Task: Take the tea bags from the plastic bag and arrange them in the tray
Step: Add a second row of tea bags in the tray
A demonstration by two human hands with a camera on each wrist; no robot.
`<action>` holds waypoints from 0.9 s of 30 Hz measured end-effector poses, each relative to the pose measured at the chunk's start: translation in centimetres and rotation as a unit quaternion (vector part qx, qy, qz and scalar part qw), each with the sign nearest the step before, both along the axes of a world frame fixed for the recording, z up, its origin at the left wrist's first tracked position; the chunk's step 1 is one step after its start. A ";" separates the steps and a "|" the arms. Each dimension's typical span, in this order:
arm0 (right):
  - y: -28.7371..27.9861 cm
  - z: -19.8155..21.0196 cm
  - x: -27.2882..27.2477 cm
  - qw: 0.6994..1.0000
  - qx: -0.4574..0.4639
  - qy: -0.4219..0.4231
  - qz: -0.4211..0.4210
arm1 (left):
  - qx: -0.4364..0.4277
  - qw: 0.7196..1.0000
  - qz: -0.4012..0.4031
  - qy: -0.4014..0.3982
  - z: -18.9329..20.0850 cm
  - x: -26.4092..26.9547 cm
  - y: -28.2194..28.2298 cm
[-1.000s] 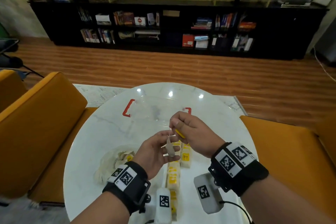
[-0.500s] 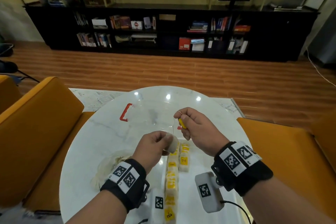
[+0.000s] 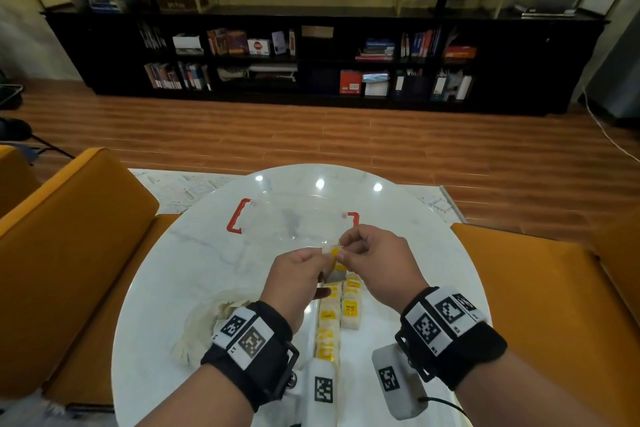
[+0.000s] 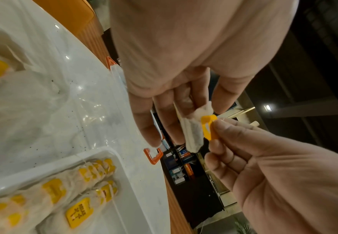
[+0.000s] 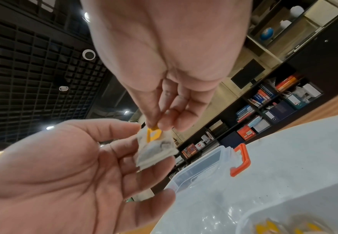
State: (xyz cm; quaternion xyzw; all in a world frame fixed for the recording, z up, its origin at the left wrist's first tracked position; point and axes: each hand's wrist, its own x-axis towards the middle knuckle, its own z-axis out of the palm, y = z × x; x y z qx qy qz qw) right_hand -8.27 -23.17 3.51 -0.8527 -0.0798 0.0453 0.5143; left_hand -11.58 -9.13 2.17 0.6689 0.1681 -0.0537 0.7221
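Observation:
Both hands meet above the round white table (image 3: 180, 274). My left hand (image 3: 311, 263) pinches a small grey-white tea bag (image 3: 335, 274) between its fingertips; the left wrist view shows the tea bag (image 4: 192, 133) hanging from the fingers (image 4: 170, 126). My right hand (image 3: 346, 250) pinches the bag's yellow tag (image 3: 335, 250) against the top of the bag, as the right wrist view shows at the tag (image 5: 153, 133). Below lies the white tray (image 4: 53, 163) with two rows of yellow-tagged tea bags (image 3: 329, 326). The crumpled plastic bag (image 3: 204, 326) lies left of the tray.
A clear plastic box (image 3: 294, 222) with red-orange handles (image 3: 235, 218) stands on the table just beyond the hands. Orange chairs flank the table at left (image 3: 69, 236) and right (image 3: 540, 288). A dark bookshelf lines the far wall.
Half a second ago my right hand held the tag away from the bag with the string taut. It has now brought the tag down onto the top of the bag in my left hand.

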 end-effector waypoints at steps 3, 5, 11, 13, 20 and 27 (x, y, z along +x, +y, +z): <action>0.0 -0.1 0.0 0.999 -0.042 -0.025 0.006 | 0.033 0.999 -0.014 -0.012 -0.2 -0.1 -0.1; 0.0 -0.8 -0.1 0.998 -0.046 -0.045 -0.008 | 0.033 0.999 -0.015 -0.018 -0.4 -0.2 -0.1; -0.4 -3.5 -0.1 0.992 0.073 0.102 -0.021 | 0.034 0.999 0.006 -0.023 -1.5 0.0 -0.3; -0.6 -4.1 0.0 0.985 0.112 0.125 -0.023 | 0.054 0.998 0.012 -0.017 -2.3 0.2 -0.4; -2.2 -8.7 0.2 0.971 0.106 0.211 -0.043 | 0.195 0.979 -0.030 0.051 -6.5 0.9 -0.1; -3.5 -14.6 -1.1 0.952 0.034 0.295 -0.075 | 0.384 0.912 -0.095 0.110 -9.9 0.2 0.5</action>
